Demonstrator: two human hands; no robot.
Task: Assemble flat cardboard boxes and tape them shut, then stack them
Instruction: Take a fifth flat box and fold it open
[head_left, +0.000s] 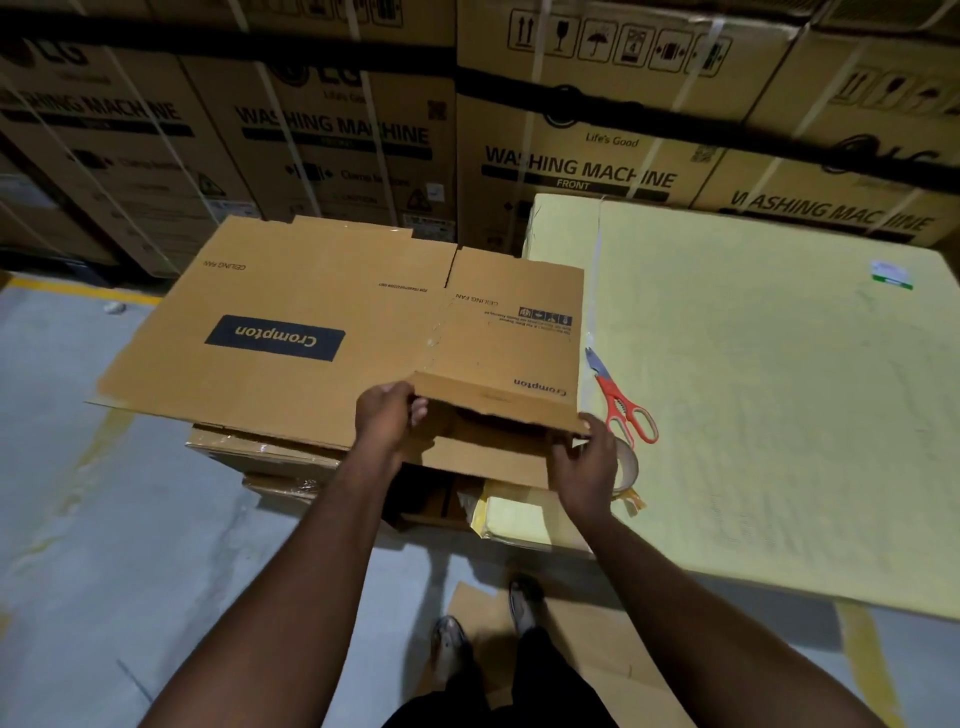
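Gripping the flat cardboard box (332, 332), left hand (387, 415) and right hand (584, 465) work beside yellow table (779, 389).

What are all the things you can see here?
Flat cardboard box: one, brown, lying on a stack.
Scissors: one, red handles, on the yellow surface.
Tape roll: one, tan, partly behind the right hand.
Yellow surface: one, pale yellow, right.
Washing machine cartons: several, brown, stacked behind.
Floor: grey, yellow lines.
Shoes: two, dark, bottom.
Hands: left hand and right hand, gripping the box's flap.
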